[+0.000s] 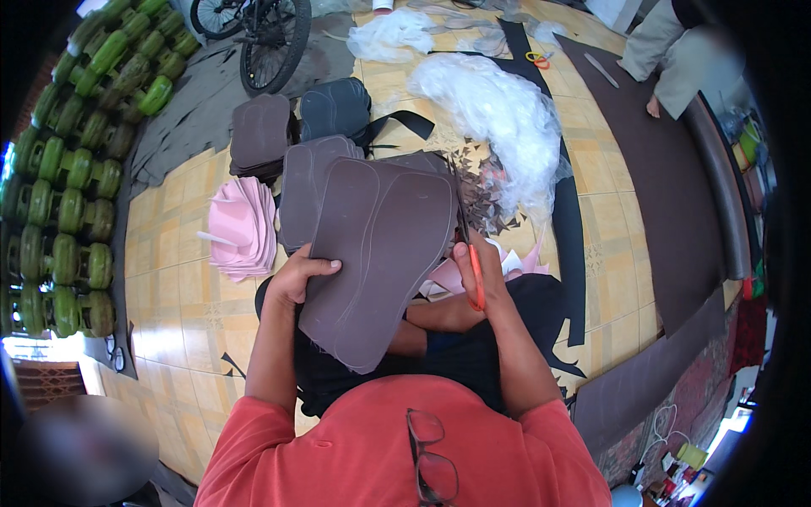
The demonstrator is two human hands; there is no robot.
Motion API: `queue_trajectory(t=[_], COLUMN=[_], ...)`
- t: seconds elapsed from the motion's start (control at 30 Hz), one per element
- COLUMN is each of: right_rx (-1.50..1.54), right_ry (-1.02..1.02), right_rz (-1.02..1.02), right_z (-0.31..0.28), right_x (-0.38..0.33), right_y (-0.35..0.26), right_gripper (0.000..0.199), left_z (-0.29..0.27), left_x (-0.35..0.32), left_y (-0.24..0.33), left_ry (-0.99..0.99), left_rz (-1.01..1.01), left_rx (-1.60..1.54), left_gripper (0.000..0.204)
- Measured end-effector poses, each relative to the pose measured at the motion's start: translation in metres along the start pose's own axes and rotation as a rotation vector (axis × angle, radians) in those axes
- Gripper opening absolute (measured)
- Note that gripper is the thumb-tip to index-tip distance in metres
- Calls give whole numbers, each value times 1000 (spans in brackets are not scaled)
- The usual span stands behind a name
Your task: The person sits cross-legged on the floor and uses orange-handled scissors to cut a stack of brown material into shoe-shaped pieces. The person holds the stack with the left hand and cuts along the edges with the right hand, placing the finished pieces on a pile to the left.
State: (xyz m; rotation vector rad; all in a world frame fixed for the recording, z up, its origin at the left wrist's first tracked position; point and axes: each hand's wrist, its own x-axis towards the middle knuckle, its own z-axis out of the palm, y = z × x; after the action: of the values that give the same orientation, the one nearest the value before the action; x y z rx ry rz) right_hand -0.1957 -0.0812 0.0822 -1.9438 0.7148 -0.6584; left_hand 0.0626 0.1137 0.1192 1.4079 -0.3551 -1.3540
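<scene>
My left hand grips the left edge of a dark brown sheet, with the thumb lying on top. Pale curved outlines, like shoe soles, are drawn on the sheet, which is held tilted above my crossed legs. In my right hand is a pair of scissors with orange handles. Their dark blades point away from me along the sheet's right edge; whether they touch it I cannot tell. Just beyond lies a stack of similar outlined sheets, partly hidden by the held one. Small dark triangular offcuts lie right of the blades.
Pink pieces are stacked at the left. Farther off are brown and dark stacks, clear plastic and a bicycle. Green gas cylinders line the left. At right, a brown roll lies near another person's leg.
</scene>
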Motion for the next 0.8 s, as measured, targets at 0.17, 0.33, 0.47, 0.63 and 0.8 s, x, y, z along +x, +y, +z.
queue_trajectory(t=[0.17, 0.33, 0.47, 0.63, 0.8], right_rx=[17, -62, -12, 26, 160], right_ry=[-93, -15, 75, 60, 8], right_rz=[29, 131, 284, 377, 641], right_z=[-6, 5, 12, 18, 17], right_x=[-3, -19, -43, -42, -34], right_y=[8, 66, 85, 98, 66], right_gripper=[44, 44, 45, 47, 48], left_z=[-18, -57, -82, -147, -175], left_x=[-2, 20, 36, 91, 124], left_y=[8, 11, 39, 19, -38], left_ry=[-6, 48, 195, 449, 734], left_rz=[-30, -21, 9, -17, 143], left_rx=[-29, 25, 106, 405, 766], left_gripper=[61, 61, 58, 46, 38])
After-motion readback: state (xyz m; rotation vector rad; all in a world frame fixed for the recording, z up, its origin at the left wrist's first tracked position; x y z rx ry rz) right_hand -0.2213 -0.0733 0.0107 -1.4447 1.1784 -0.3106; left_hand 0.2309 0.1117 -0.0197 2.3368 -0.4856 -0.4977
